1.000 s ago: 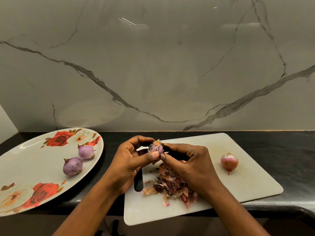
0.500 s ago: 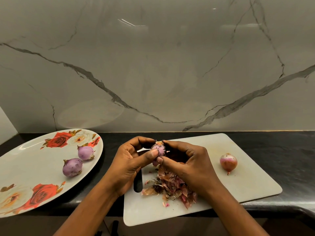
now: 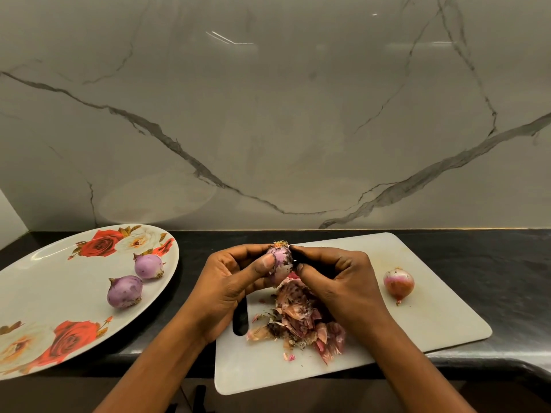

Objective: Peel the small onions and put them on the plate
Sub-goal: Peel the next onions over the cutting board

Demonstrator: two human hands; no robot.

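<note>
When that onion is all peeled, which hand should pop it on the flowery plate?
Left, probably. The left hand holds the onion, and the plate is over on the left too; the right hand only picks at the skin.

- The onion has turned in the fingers. A second ago little more than its tufted top showed, and now a broad purple side faces up.
- The left hand has slid its thumb from 6 o'clock under the onion to the 9 o'clock side.
- The right hand has parted its thumb from the left one, pinching now at 1 and 4 o'clock.
</note>
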